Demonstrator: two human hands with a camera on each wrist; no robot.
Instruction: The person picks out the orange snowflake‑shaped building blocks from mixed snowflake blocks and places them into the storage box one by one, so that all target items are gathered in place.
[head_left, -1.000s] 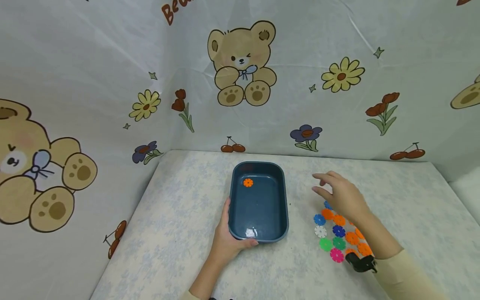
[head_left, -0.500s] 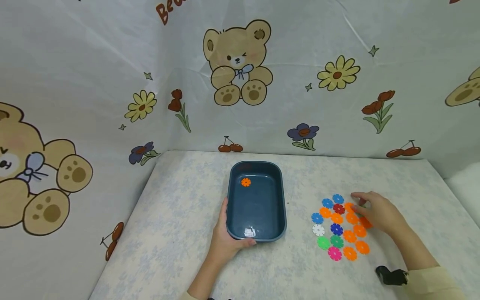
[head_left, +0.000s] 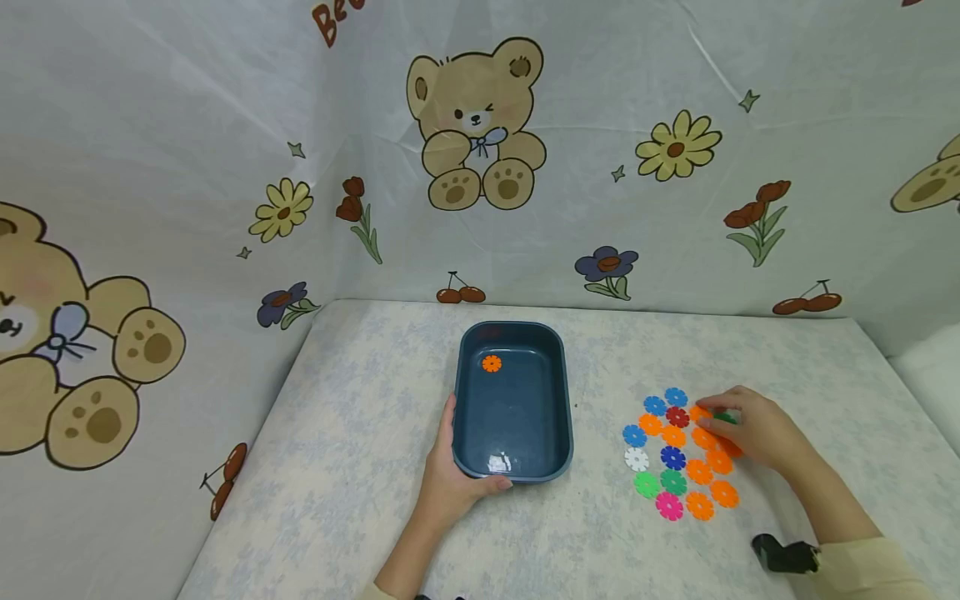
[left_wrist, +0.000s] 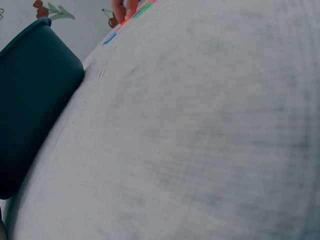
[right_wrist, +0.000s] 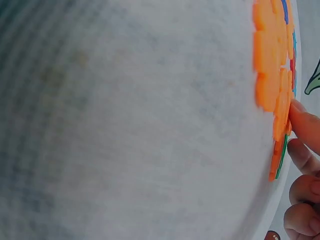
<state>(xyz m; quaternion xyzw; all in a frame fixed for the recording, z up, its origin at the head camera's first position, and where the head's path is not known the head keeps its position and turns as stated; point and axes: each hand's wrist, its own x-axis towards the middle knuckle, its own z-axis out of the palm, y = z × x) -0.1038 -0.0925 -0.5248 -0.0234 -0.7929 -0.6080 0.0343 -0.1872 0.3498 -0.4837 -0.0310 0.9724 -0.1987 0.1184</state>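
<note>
My left hand [head_left: 457,479] grips the near-left corner of a dark blue rectangular plastic bin [head_left: 558,479], thumb along the front wall and fingers along the left side. One orange notched disc [head_left: 491,363] lies inside it. To the right, several flat notched plastic discs lie grouped, including a red disc [head_left: 677,417], a white disc [head_left: 637,459] and a pink disc [head_left: 669,506]. At the group's far right edge my right hand [head_left: 761,425] has thumb and index finger on either side of an orange disc [head_left: 700,414], pinching it. A dark green disc [head_left: 725,417] is partly hidden beneath that hand.
The pale, mottled tabletop [head_left: 360,433] carries the bin and discs. Behind it hangs a white cloth [head_left: 300,67] printed with bears and flowers. A black strap end [head_left: 783,553] sticks out from the right sleeve.
My right hand has moved right and down from above the far end of the discs, and its thumb and index have closed on an orange disc. The left hand stays on the bin.
</note>
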